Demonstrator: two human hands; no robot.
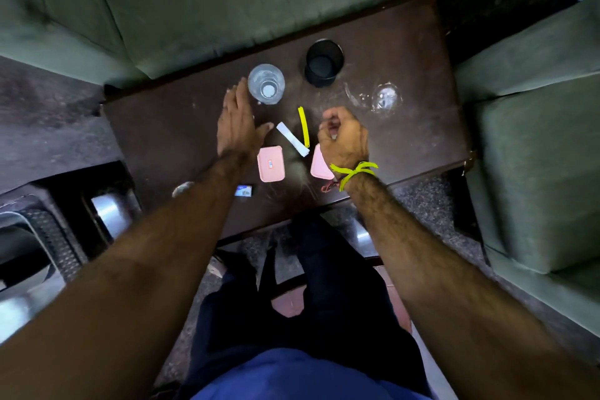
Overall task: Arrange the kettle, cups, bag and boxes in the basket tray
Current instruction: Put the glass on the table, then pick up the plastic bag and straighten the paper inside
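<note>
At frame centre, the left hand (235, 122) is held flat, fingers straight, just beside a clear glass cup (266, 83) on the dark worktop (406, 140). The right hand (344, 140) is curled loosely over a pink box (319, 166); any grip cannot be told. A second pink box (271, 163), white sachet (292, 140) and black cup (324, 63) are seen nearby.

A clear glass cup (266, 84) stands upright on the dark table's far side, with a black cup (324, 63) upright to its right and a second clear glass (383, 96) further right. Nearer, two pink boxes lie flat: one (271, 163) fully shown, the other (319, 166) partly hidden under a wrist
</note>
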